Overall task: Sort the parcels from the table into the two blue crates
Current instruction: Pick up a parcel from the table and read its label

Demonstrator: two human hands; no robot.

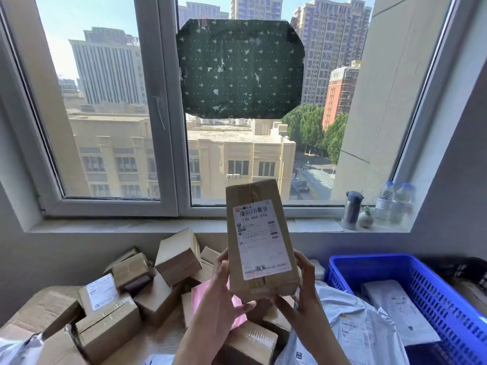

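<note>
Oblong brown cardboard box (pixel 253 194), white label (pixel 261 238), upright left of blue lattice crate (pixel 437 299). Left hand (pixel 221 293), right hand (pixel 305 287) grip lower sides, fingers curled.

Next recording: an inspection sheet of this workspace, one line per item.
Surface: hidden under piled cardboard parcels.
Job's things: brown box held upright, label facing the camera; white mailer bags beside one blue crate, which holds a white bag.
Clutter: flask, small vase and water bottles on the sill.
Hands: left hand and right hand both grip the box's lower end.
Cables: nothing seen.
Surroundings: window, green patterned sheet on its pane.
</note>
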